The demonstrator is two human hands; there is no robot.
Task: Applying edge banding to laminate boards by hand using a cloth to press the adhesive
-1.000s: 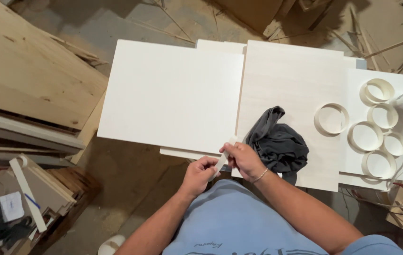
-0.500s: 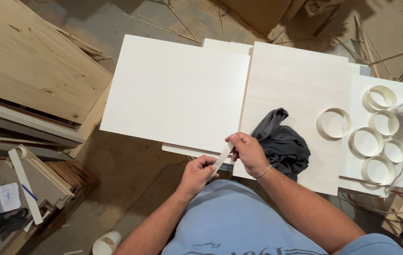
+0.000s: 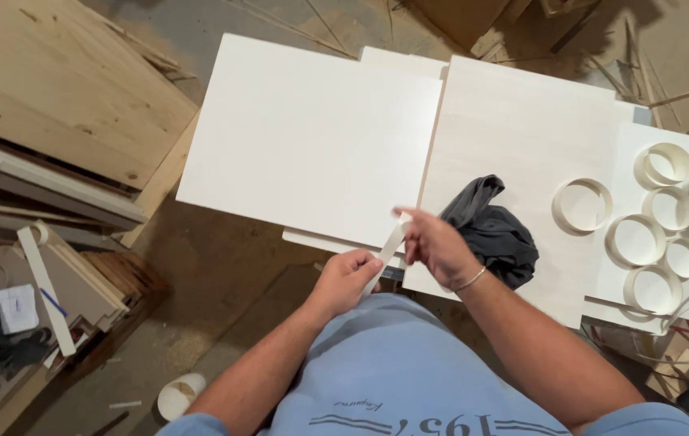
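Hands pinch a pale edging strip [image 3: 389, 246] over the near edge of the white panel [image 3: 312, 137]: left hand [image 3: 350, 278] at its lower end, right hand [image 3: 433, 242] at its top. Grey rag [image 3: 494, 230] beside; tape coils [image 3: 651, 234] right, probably edging rolls.
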